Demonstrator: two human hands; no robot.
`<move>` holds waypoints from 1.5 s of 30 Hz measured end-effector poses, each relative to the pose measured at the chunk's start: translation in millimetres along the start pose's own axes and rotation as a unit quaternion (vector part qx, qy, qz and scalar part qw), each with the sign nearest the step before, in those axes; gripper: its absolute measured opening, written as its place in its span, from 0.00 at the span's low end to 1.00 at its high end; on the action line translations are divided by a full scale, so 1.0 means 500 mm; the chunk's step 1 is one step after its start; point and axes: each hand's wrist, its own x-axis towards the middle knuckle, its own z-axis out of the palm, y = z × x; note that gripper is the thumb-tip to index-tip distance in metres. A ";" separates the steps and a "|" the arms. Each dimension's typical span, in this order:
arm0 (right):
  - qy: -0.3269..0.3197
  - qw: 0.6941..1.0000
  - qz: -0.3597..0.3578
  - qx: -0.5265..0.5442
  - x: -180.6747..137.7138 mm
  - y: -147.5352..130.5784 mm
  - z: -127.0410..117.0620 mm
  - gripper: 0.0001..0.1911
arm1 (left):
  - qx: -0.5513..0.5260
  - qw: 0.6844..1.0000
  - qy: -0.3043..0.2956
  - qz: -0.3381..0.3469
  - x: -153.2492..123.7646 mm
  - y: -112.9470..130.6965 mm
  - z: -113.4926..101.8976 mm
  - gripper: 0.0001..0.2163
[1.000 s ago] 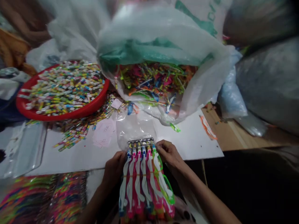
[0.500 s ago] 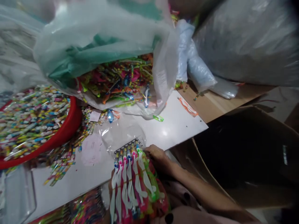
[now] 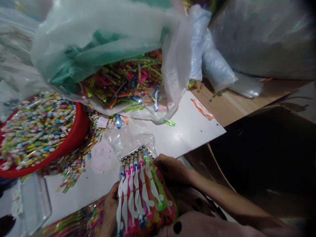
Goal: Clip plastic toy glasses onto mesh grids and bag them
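Note:
I hold a bundle of bright toy sticks with white handles, tied by a rubber band, between both hands at the table's near edge. My left hand grips the bundle's left side. On the right side, near its top, my right hand is closed on it. The bundle's tips sit in the mouth of a clear plastic bag lying on the white board.
A red basin full of small wrapped pieces stands at the left, with more spilled beside it. A large plastic sack of colourful toys lies behind. A dark cardboard box opens at the right. Packed bundles lie bottom left.
The view swung right and then steadied. The bundle stays in both hands, its tips still at the clear bag's mouth; my left hand shows again at the bottom.

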 end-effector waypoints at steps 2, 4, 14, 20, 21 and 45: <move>-0.007 0.997 0.024 0.071 -0.009 0.012 -0.001 0.09 | -0.033 0.999 -0.015 -0.040 -0.006 -0.016 -0.015 0.16; -0.026 0.983 0.060 0.171 -0.016 0.024 -0.007 0.09 | -0.057 0.996 -0.032 -0.061 -0.017 -0.027 -0.027 0.15; -0.247 0.892 0.169 0.339 -0.004 -0.002 -0.065 0.20 | -0.123 0.991 -0.035 -0.021 -0.085 -0.019 -0.041 0.14; -0.117 0.938 0.074 0.317 0.090 -0.080 -0.074 0.14 | -0.121 0.985 0.087 0.085 -0.022 0.059 -0.040 0.14; -0.096 0.940 0.064 0.322 0.107 -0.098 -0.075 0.14 | -0.106 0.983 0.111 0.103 -0.015 0.078 -0.045 0.13; -0.090 0.950 -0.149 0.258 0.183 -0.303 -0.121 0.11 | -0.274 0.912 0.153 0.265 -0.092 0.251 -0.176 0.08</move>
